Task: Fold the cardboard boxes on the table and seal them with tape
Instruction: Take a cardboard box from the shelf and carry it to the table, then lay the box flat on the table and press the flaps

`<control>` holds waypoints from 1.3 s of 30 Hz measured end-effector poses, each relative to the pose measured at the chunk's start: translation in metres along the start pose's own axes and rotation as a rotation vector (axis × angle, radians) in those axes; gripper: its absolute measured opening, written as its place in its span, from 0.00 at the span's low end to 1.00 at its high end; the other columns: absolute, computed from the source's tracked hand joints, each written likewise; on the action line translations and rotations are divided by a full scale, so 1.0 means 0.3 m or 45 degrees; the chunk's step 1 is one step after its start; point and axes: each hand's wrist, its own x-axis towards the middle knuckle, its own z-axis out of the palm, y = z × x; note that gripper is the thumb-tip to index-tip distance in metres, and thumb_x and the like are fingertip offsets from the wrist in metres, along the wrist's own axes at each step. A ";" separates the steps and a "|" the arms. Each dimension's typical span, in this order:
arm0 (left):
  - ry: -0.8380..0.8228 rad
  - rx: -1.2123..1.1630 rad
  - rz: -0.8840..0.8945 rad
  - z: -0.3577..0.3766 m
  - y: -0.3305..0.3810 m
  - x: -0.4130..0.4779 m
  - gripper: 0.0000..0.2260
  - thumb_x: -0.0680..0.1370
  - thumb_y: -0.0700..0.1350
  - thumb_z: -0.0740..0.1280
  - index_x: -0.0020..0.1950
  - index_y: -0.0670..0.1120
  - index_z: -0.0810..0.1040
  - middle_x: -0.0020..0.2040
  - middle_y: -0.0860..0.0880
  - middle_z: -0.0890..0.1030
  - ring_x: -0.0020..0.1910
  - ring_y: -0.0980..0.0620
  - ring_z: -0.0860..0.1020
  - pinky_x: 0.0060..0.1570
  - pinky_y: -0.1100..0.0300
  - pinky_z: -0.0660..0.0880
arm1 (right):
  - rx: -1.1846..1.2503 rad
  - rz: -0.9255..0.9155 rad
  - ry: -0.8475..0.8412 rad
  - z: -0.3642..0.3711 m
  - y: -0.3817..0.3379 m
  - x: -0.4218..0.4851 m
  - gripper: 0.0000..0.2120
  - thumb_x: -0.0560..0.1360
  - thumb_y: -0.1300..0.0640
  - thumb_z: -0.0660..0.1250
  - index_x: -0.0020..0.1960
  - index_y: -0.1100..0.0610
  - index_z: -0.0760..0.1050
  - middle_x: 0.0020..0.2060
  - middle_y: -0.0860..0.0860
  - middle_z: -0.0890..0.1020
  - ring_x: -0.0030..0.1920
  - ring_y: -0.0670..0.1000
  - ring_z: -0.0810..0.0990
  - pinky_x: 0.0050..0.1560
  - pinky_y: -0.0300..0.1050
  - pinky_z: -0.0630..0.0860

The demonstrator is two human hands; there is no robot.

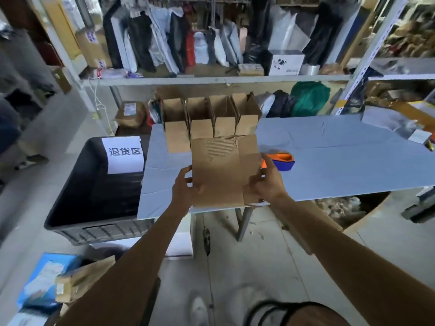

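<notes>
Closest to me, on the floor by the person's left, lies a heap of blue and brown parcels (54,281), too blurred to read. Both bare forearms reach out over the near edge of the worktop (329,156). The left grip (186,187) clasps the left edge of a cardboard box (223,170), thumb on the upper face and fingers tucked out of sight beneath. The right grip (269,182) clasps the right edge, where a side flap bends down. Holding both sides this way looks meant to square the carton up at the front edge, where the flaps can swing free. The box rests half on, half off that edge, its torn top panel showing bare corrugation. Whether its underside is folded or taped I cannot tell.

Just beyond the right grip sits an orange and blue tape dispenser (283,162), probably parked within reach for the sealing. The hand covers its near end, and no roll of tape is visible. To the left stands a black crate (94,203) bearing a white paper sign (124,154).

Farther back, a row of opened boxes (207,128) stands side by side with flaps up, the lower parts of some blocked by the held carton. Behind them, a shelf (211,80) is crammed with bags and packages I cannot make out.
</notes>
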 end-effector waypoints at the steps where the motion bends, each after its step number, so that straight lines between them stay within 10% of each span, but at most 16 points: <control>1: -0.005 0.003 -0.028 0.000 -0.012 0.051 0.28 0.72 0.35 0.71 0.69 0.47 0.68 0.58 0.45 0.76 0.51 0.48 0.76 0.42 0.55 0.78 | -0.016 0.019 -0.004 0.018 0.000 0.044 0.37 0.71 0.69 0.66 0.75 0.52 0.56 0.49 0.49 0.72 0.50 0.53 0.74 0.39 0.40 0.71; 13: -0.020 0.093 -0.270 0.093 -0.144 0.458 0.28 0.73 0.36 0.69 0.70 0.50 0.67 0.55 0.46 0.78 0.50 0.48 0.78 0.43 0.57 0.76 | -0.071 0.133 -0.105 0.148 0.099 0.460 0.36 0.65 0.65 0.75 0.69 0.54 0.65 0.44 0.51 0.77 0.46 0.53 0.77 0.35 0.38 0.74; 17: -0.008 0.146 -0.333 0.134 -0.184 0.538 0.26 0.74 0.36 0.68 0.70 0.49 0.67 0.55 0.45 0.77 0.51 0.47 0.77 0.49 0.53 0.77 | 0.061 0.276 -0.184 0.144 0.145 0.595 0.31 0.69 0.62 0.73 0.69 0.58 0.64 0.41 0.53 0.77 0.44 0.54 0.79 0.46 0.52 0.78; 26: -0.017 0.188 -0.456 0.185 -0.203 0.661 0.26 0.76 0.30 0.64 0.70 0.50 0.69 0.48 0.44 0.78 0.39 0.50 0.77 0.34 0.60 0.68 | 0.509 0.537 -0.397 0.031 0.256 0.938 0.27 0.74 0.68 0.68 0.68 0.58 0.62 0.41 0.61 0.80 0.33 0.58 0.80 0.43 0.54 0.79; 33: -0.039 0.299 -0.538 0.162 -0.218 0.724 0.29 0.75 0.26 0.55 0.67 0.53 0.72 0.40 0.51 0.74 0.38 0.53 0.68 0.35 0.64 0.61 | 0.447 0.564 -0.622 0.025 0.273 1.013 0.09 0.78 0.61 0.63 0.57 0.61 0.75 0.38 0.58 0.79 0.35 0.57 0.80 0.39 0.47 0.80; 39: -0.140 0.471 -0.411 0.123 -0.151 0.877 0.24 0.74 0.27 0.57 0.68 0.44 0.74 0.50 0.47 0.77 0.48 0.54 0.71 0.40 0.67 0.65 | 0.102 0.414 -0.567 0.099 0.313 1.073 0.16 0.78 0.52 0.63 0.40 0.62 0.79 0.30 0.56 0.76 0.31 0.53 0.74 0.36 0.45 0.72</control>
